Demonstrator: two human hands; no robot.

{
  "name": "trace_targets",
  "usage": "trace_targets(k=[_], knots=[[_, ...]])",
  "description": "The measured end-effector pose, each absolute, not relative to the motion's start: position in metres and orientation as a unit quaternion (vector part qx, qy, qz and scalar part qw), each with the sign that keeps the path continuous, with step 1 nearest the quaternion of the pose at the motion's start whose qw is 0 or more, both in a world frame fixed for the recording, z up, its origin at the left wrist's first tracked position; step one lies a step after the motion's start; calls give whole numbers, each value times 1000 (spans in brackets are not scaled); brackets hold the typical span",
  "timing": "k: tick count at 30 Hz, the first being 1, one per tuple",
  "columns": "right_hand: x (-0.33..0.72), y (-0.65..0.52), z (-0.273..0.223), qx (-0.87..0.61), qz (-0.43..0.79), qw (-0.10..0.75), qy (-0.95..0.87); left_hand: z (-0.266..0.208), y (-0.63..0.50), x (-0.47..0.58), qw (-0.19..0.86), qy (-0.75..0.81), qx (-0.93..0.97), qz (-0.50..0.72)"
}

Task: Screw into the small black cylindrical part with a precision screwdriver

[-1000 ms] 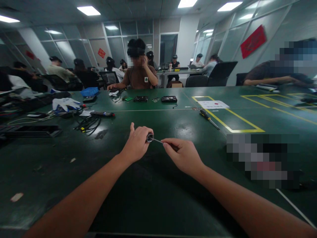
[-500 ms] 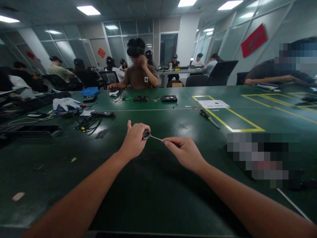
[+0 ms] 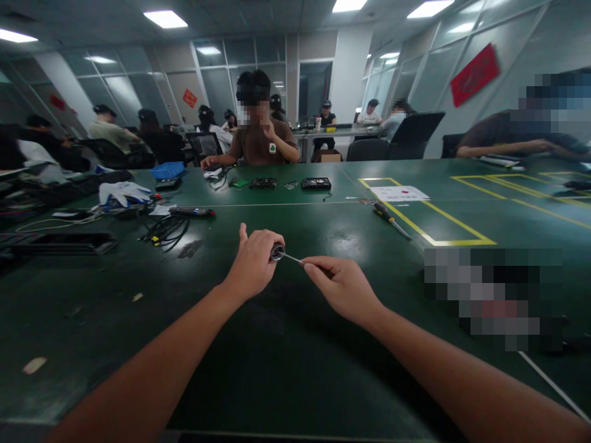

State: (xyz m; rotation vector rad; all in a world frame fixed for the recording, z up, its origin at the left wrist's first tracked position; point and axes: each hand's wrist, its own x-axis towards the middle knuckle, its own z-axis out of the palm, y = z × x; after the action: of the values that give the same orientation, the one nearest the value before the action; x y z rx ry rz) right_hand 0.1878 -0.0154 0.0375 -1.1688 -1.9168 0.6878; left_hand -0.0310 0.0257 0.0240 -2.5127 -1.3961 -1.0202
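My left hand [image 3: 253, 263] is closed around a dark cylindrical part [image 3: 277, 251], its round open end with a shiny rim facing right. Most of that part is hidden in the fingers, so its kind does not show. In my right hand [image 3: 344, 286] is a thin screwdriver [image 3: 292, 258], pinched between thumb and fingers, its handle mostly covered by the palm. The slim metal shaft points left, and its tip reaches the part's open end; how deep it sits inside I cannot tell. Both hands are held above the green table [image 3: 277, 369].
A black-and-yellow screwdriver [image 3: 391, 219] lies right of centre, near yellow tape and a paper sheet [image 3: 399, 194]. Coiled cables [image 3: 166, 232], a pen-like tool [image 3: 191, 211], white gloves [image 3: 122, 194] and a blue bin [image 3: 167, 170] are at left. A person [image 3: 265, 138] sits opposite.
The part in my left hand has shifted slightly right and its open end has turned a little. The screwdriver's shaft stays at that end. The person opposite has lowered a hand slightly.
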Motion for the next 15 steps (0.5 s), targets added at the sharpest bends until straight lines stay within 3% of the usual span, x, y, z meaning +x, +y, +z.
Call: trace_targets(k=[15], knots=[[184,-16,34,-461,255,385,-758,22,25,-30,42,-444,-824,-348]])
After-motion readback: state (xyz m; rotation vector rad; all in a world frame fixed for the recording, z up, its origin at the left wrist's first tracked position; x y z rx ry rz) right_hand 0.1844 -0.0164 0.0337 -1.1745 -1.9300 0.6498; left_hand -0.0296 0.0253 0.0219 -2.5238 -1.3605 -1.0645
